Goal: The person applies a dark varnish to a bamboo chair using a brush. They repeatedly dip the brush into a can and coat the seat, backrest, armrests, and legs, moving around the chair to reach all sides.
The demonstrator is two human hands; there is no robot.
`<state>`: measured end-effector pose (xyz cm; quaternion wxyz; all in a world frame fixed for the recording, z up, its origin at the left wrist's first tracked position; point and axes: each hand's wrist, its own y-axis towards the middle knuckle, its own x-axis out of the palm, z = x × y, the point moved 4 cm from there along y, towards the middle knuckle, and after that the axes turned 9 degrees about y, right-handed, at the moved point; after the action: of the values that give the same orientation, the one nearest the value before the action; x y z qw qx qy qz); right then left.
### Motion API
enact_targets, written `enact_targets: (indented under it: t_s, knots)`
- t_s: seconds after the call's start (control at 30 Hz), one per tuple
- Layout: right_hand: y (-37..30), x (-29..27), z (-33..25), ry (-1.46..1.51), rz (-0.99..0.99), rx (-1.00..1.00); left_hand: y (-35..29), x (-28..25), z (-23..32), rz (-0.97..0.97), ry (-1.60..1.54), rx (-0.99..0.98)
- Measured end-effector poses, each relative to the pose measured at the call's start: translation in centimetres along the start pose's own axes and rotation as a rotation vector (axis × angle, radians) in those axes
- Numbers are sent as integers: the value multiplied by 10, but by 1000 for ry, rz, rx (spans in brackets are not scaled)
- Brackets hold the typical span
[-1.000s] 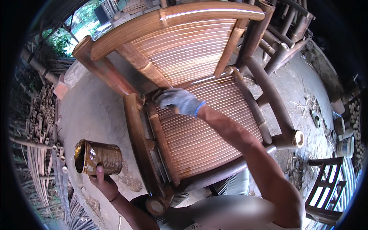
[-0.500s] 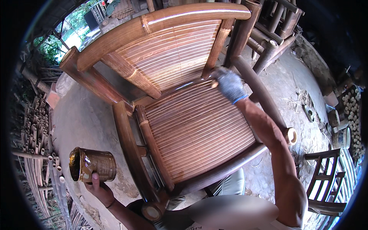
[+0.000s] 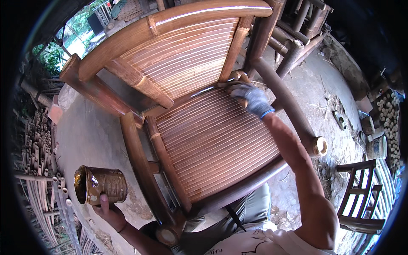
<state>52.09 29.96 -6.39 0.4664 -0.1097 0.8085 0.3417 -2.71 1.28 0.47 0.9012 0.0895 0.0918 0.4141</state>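
1. A brown bamboo armchair (image 3: 267, 9) is seen across the middle of the frame, with its slatted seat (image 3: 216, 148) at the centre and its slatted backrest (image 3: 187, 55) above. A glossy shine is shown along the curved top rail and on the backrest slats.
2. A brownish, glossy can (image 3: 110, 185) is held by the bare left hand (image 3: 112, 216) at lower left; it is tipped on its side, mouth to the left, with the thumb pressed on its wall.
3. The right hand (image 3: 251, 98), in a grey glove with a blue cuff, is placed at the seat's upper right corner, fingers bent; whether anything is gripped in it cannot be told.
4. That corner is hidden by the glove, and part of the right armrest side is crossed by the right forearm (image 3: 291, 142).
5. Bamboo poles (image 3: 36, 148) are piled at far left, more bamboo furniture (image 3: 292, 57) is set at upper right, and a slatted frame (image 3: 361, 223) is seen at lower right, on the grey floor (image 3: 91, 136).
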Motion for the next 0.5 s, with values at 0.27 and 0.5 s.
enact_targets:
  t_s: [0.27, 0.5]
  knots:
    - [47, -2, -7, -310, -230, 261, 0, 18, 20, -131, -25, 88]
    - [-28, -24, -54, 265, 207, -4, -7, 29, 42, -191, -104, 180]
